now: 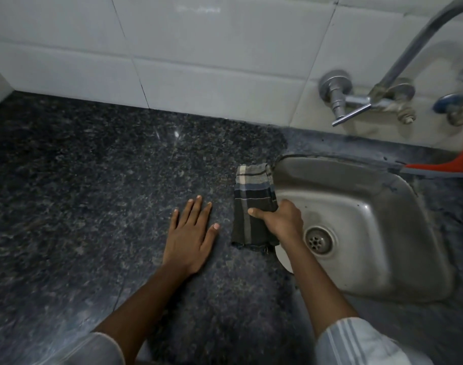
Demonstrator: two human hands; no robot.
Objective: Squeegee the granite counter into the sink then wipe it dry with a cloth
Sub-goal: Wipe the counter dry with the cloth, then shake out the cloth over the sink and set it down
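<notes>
A dark checked cloth [252, 196], folded into a long strip, lies on the speckled granite counter [98, 180] right along the left rim of the steel sink [369, 219]. My right hand [280, 219] grips the cloth at its right edge, thumb on top, partly over the sink rim. My left hand [190, 238] rests flat on the counter just left of the cloth, fingers spread, holding nothing. An orange-red squeegee [441, 167] lies on the counter behind the sink at the right edge, partly cut off by the frame.
White wall tiles [198, 61] back the counter. A chrome wall tap [362, 101] with a long spout arches over the sink from the upper right. The sink drain [318, 239] sits near my right wrist. A white wall closes the far left corner.
</notes>
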